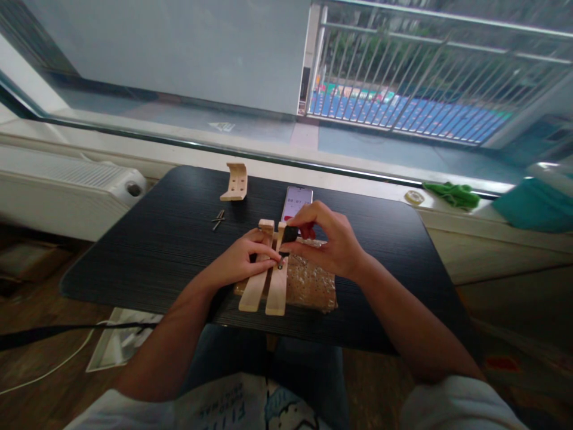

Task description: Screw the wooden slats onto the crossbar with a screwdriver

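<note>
A pale wooden piece with two parallel slats [276, 289] lies in front of me, partly on a brown block in clear wrapping [312, 279]. My left hand [246, 255] reaches across the left slat and holds the piece. Its fingertips touch the right slat beside a small metal fitting [280, 264]. Between thumb and fingers, my right hand [329, 237] pinches a small black piece [290, 233] against the right slat's upper part. The exact kind of this black piece does not show.
On the dark table [179, 239] a curved wooden part with holes [237, 182] stands at the back left, near several loose screws [218, 220]. A phone [298, 198] lies behind my right hand. A tape roll [414, 197] and green cloth [452, 194] rest on the windowsill.
</note>
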Motion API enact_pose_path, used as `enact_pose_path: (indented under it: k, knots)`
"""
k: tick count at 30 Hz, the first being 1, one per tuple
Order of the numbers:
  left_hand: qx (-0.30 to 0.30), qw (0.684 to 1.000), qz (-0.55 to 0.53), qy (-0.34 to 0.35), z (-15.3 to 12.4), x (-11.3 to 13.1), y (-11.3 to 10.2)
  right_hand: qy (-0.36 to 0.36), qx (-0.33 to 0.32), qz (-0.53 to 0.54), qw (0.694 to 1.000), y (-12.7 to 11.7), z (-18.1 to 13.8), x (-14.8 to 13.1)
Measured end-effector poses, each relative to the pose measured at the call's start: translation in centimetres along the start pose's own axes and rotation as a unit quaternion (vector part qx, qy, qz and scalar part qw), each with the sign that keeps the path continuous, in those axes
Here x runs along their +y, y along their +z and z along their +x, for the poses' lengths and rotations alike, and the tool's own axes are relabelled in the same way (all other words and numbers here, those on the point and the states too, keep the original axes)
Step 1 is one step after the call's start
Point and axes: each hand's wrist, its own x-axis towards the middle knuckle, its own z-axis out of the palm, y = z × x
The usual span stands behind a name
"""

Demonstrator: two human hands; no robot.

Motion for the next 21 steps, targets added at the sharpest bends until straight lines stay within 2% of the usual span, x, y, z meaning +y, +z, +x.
enact_pose_path:
  k: [6,12,15,21]
  knots:
    - [0.012,1.0,-0.002,0.009,0.0,-0.3,0.2,-0.054,0.025,-0.02,0.998,0.4,0.1,0.0]
    - [0.008,1.0,-0.004,0.007,0.0,-0.1,0.1,-0.084,-0.003,-0.01,0.996,-0.1,0.2,0.3]
    - [0.013,1.0,-0.001,0.004,0.0,0.0,0.1,-0.073,-0.035,-0.018,0.997,-0.5,0.2,0.2]
    - [0.022,1.0,-0.001,0.016,0.0,-0.1,0.2,0.008,-0.102,0.019,0.995,-0.7,0.0,-0.2]
